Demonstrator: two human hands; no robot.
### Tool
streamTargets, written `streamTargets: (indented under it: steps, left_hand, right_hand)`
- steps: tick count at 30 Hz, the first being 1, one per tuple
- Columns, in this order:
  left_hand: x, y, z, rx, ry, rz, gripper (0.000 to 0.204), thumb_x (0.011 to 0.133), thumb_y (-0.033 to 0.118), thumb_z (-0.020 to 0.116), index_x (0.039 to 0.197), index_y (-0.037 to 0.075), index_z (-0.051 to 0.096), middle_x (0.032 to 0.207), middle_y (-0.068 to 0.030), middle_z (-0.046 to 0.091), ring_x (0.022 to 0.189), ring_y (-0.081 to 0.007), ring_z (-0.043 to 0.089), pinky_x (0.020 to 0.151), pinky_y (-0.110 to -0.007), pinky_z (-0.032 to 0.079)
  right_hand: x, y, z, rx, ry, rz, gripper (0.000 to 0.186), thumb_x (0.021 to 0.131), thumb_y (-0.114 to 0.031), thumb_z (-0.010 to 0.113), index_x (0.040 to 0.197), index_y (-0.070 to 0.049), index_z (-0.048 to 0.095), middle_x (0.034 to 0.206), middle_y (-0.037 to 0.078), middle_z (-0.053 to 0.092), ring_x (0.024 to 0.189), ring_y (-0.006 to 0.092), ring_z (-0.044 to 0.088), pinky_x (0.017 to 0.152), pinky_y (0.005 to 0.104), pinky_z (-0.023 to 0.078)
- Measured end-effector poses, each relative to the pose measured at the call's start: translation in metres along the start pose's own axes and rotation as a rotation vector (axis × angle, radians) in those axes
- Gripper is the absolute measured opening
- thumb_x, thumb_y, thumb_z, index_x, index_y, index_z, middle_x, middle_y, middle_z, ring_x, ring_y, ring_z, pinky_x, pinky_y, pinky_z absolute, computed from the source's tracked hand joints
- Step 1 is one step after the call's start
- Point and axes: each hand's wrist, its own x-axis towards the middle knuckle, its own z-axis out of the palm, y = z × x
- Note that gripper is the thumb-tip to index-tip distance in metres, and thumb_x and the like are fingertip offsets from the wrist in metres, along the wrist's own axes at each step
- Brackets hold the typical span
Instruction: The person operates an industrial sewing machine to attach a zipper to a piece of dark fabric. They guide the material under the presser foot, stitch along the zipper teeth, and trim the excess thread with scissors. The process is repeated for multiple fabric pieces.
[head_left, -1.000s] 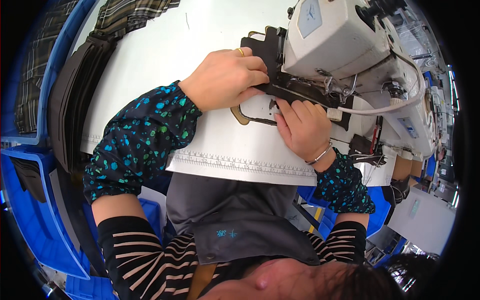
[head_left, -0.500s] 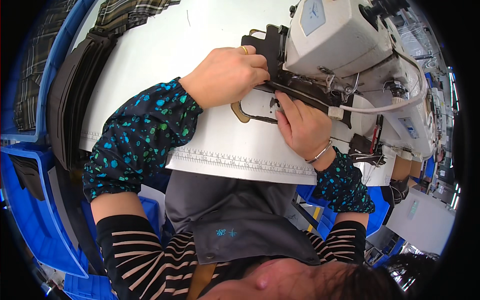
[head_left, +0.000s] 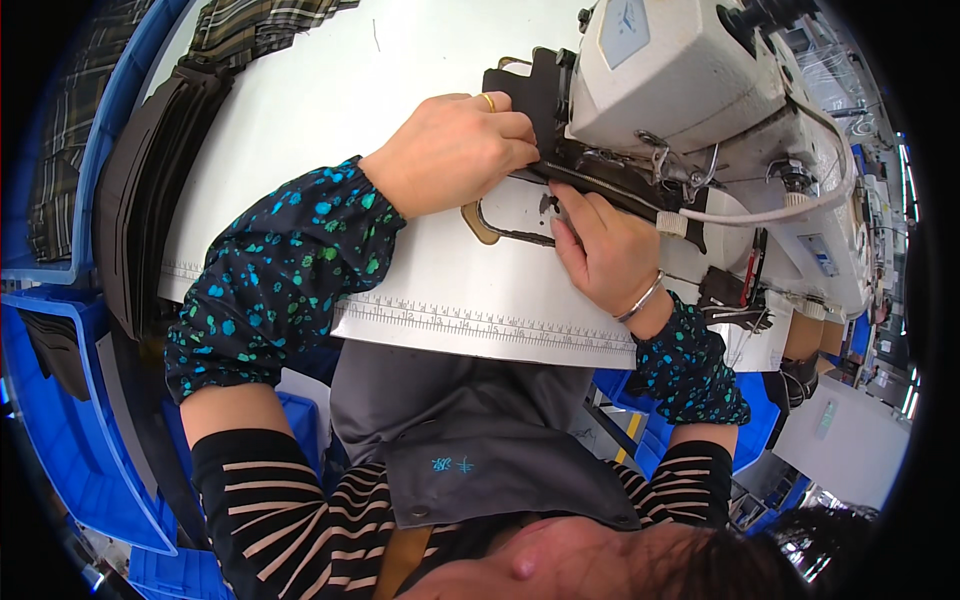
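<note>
**Close work at the white table** [head_left: 320, 90]

A blue bin [head_left: 45, 276] holds plaid cloth [head_left: 65, 180] at the upper left of the frame, near a stack of dark folded pieces [head_left: 150, 200]. The left hand [head_left: 460, 150] curls its fingers at the left end of a dark zip strip [head_left: 600, 187], upper centre; whether they grip it cannot be told. The right hand [head_left: 612, 255], right of centre, lies open, fingertips at the strip's lower edge. A white sewing machine [head_left: 680, 80] fills the upper right
</note>
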Motion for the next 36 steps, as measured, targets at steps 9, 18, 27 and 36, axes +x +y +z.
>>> streamTargets:
  steps: [9, 18, 27, 36]
  left_hand:
    - [-0.002, 0.023, -0.013, 0.053, -0.119, -0.026, 0.032, 0.085, 0.015, 0.074, 0.115, 0.003, 0.078, 0.122, -0.006, 0.073, 0.11, -0.0231, 0.068, 0.092, -0.036, 0.058]
    - [-0.008, 0.037, -0.012, 0.08, -0.163, -0.059, 0.041, 0.092, 0.017, 0.072, 0.131, 0.006, 0.072, 0.136, -0.0072, 0.069, 0.125, -0.0278, 0.065, 0.101, -0.04, 0.056]
    - [-0.003, 0.037, -0.009, 0.098, -0.134, -0.025, 0.049, 0.084, 0.016, 0.072, 0.132, 0.003, 0.071, 0.137, -0.0075, 0.069, 0.121, -0.0289, 0.066, 0.1, -0.04, 0.054]
    - [-0.005, 0.043, -0.003, 0.134, -0.141, -0.048, 0.046, 0.086, 0.011, 0.066, 0.131, 0.003, 0.07, 0.139, -0.0086, 0.068, 0.127, -0.0314, 0.065, 0.103, -0.043, 0.053]
  right_hand:
    - [-0.006, 0.007, -0.012, -0.115, 0.165, -0.193, 0.038, 0.088, -0.021, 0.079, 0.122, -0.006, 0.073, 0.11, 0.006, 0.072, 0.087, 0.0228, 0.072, 0.07, 0.0366, 0.055]
    - [-0.009, 0.008, -0.002, -0.093, -0.002, -0.026, 0.051, 0.09, -0.028, 0.079, 0.133, -0.003, 0.069, 0.14, 0.012, 0.067, 0.132, 0.0303, 0.061, 0.104, 0.043, 0.054]
    - [-0.006, 0.016, -0.002, -0.001, -0.09, 0.0, 0.048, 0.09, -0.027, 0.079, 0.129, -0.003, 0.066, 0.144, 0.01, 0.063, 0.134, 0.0324, 0.061, 0.105, 0.0423, 0.054]
    - [-0.004, 0.014, -0.006, -0.045, -0.099, -0.012, 0.051, 0.089, -0.03, 0.08, 0.13, -0.005, 0.065, 0.143, 0.009, 0.064, 0.131, 0.032, 0.062, 0.103, 0.0412, 0.054]
